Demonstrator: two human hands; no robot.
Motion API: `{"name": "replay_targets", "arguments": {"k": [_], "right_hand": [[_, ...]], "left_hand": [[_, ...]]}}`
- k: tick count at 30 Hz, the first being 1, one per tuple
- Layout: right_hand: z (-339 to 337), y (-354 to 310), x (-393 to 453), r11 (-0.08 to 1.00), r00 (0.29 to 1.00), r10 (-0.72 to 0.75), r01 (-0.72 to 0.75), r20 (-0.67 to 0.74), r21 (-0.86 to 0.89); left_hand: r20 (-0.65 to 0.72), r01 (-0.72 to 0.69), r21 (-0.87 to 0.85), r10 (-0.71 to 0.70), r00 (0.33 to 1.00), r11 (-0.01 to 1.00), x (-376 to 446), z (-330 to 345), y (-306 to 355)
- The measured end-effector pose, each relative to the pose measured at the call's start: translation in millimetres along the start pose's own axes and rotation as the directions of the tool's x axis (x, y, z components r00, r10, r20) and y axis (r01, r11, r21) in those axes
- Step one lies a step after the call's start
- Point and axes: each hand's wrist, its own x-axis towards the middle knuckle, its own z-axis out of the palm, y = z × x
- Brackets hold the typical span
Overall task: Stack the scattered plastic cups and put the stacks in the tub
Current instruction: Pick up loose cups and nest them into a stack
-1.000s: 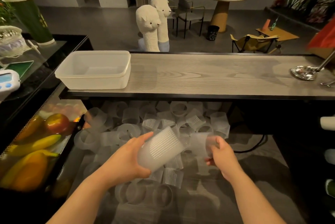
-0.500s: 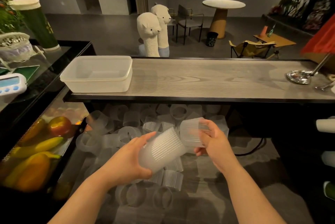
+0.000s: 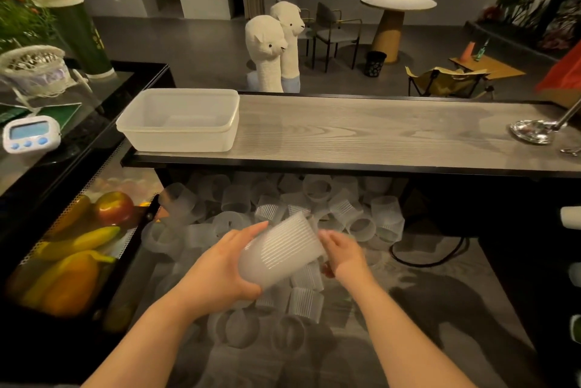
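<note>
Two hands meet over the heap. Far out to the left of my fingers a tray of fruit (image 3: 72, 249) sits low, with a small timer (image 3: 30, 134) on the dark glass above it. Up and ahead of my left hand (image 3: 217, 274), the tub (image 3: 179, 119) stands on the left end of the wooden counter (image 3: 377, 133), well apart from my fingers. My left hand wraps the ribbed stack of cups (image 3: 279, 254), thumb along its upper side toward the rim, fingers curled under the base; the stack lies tilted, mouth pointing up and to the right. My right hand (image 3: 344, 254) is just beside that mouth, touching the rim end with fingers bent (whether they pinch a cup pushed inside or merely press it home, I cannot tell, since the stack hides the fingertips). Beneath and beyond both hands the scattered cups (image 3: 345, 211) lie jumbled on the lower surface, some upright, some on their sides. Far right on the counter rests a shiny ladle (image 3: 534, 131).
</note>
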Motion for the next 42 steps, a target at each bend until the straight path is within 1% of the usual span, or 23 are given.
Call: {"name": "replay_targets", "arguments": {"k": [1,2,3,4,5,7,10,12,14,17,19,22,24,25,27,28,29,31,33,39,40,42], "right_hand": [[9,18,5,0.979,0.999,0.016,-0.024,-0.041,-0.203],[17,37,8,0.914,0.999,0.044,-0.047,-0.017,-0.404],[24,52,8,0.827,0.994,0.102,-0.058,0.049,-0.560],[31,65,8,0.754,0.981,0.158,-0.046,0.113,-0.656],[37,75,8,0.708,0.964,0.201,-0.022,0.171,-0.706],[48,94,8,0.655,0.951,0.207,0.040,0.230,-0.755],[54,105,10,0.601,0.973,0.127,0.078,0.191,-0.795],[51,102,11,0.573,0.977,0.078,0.117,0.196,-0.811],[45,101,16,0.603,0.974,0.087,0.116,0.210,-0.789],[35,102,17,0.725,0.965,0.161,0.027,0.207,-0.689],[23,101,14,0.828,0.975,0.120,0.007,0.190,-0.561],[2,89,11,0.926,0.991,0.049,0.000,0.121,-0.377],[-11,70,6,0.985,0.995,-0.013,0.030,0.099,-0.170],[-18,58,1,0.998,0.995,-0.053,0.057,0.090,-0.041],[-26,35,-5,0.972,0.991,-0.133,0.127,0.019,0.196],[-29,25,-9,0.943,0.984,-0.179,0.175,-0.011,0.283],[-30,15,-11,0.923,0.975,-0.221,0.221,-0.036,0.316],[-28,0,-15,0.904,0.953,-0.291,0.302,-0.081,0.304],[-23,-11,-17,0.904,0.938,-0.331,0.346,-0.102,0.253],[-21,-18,-24,0.918,0.930,-0.362,0.368,-0.069,0.147],[-21,-19,-24,0.921,0.930,-0.365,0.368,-0.051,0.127],[-19,-23,-26,0.923,0.923,-0.382,0.379,0.049,0.065]], "left_hand": [[-0.008,0.017,-0.003,-0.017,1.000,1.000,-1,-1,-3],[-0.013,0.033,-0.004,-0.033,0.999,0.999,-2,-3,-6],[-0.015,0.050,-0.002,-0.050,0.999,0.999,-4,-4,-9],[-0.018,0.066,0.001,-0.066,0.998,0.998,-5,-6,-12],[-0.022,0.076,0.006,-0.076,0.997,0.997,-6,-7,-15],[-0.028,0.086,0.012,-0.086,0.996,0.996,-7,-9,-21],[-0.022,0.095,0.009,-0.095,0.995,0.995,-8,-10,-26],[-0.015,0.094,0.017,-0.094,0.995,0.995,-8,-10,-29],[-0.006,0.092,0.022,-0.092,0.996,0.995,-7,-10,-31],[0.012,0.094,0.022,-0.094,0.995,0.995,-6,-11,-34],[0.021,0.097,0.019,-0.097,0.995,0.995,-4,-12,-36],[0.031,0.094,0.032,-0.095,0.995,0.995,-2,-11,-38],[0.045,0.081,0.039,-0.083,0.996,0.996,1,-10,-38],[0.054,0.075,0.038,-0.077,0.996,0.996,2,-10,-38],[0.068,0.065,0.034,-0.068,0.995,0.997,5,-10,-37],[0.072,0.059,0.032,-0.061,0.996,0.998,6,-10,-37],[0.077,0.050,0.030,-0.053,0.996,0.998,8,-9,-36],[0.084,0.028,0.026,-0.030,0.996,0.999,11,-9,-33],[0.079,0.010,0.012,-0.011,0.997,1.000,14,-9,-31],[0.019,0.017,-0.051,-0.016,1.000,0.999,18,-12,-35],[0.023,0.009,-0.052,-0.008,1.000,0.999,18,-12,-35],[0.036,-0.002,-0.054,0.004,0.999,0.999,19,-10,-33]]}}
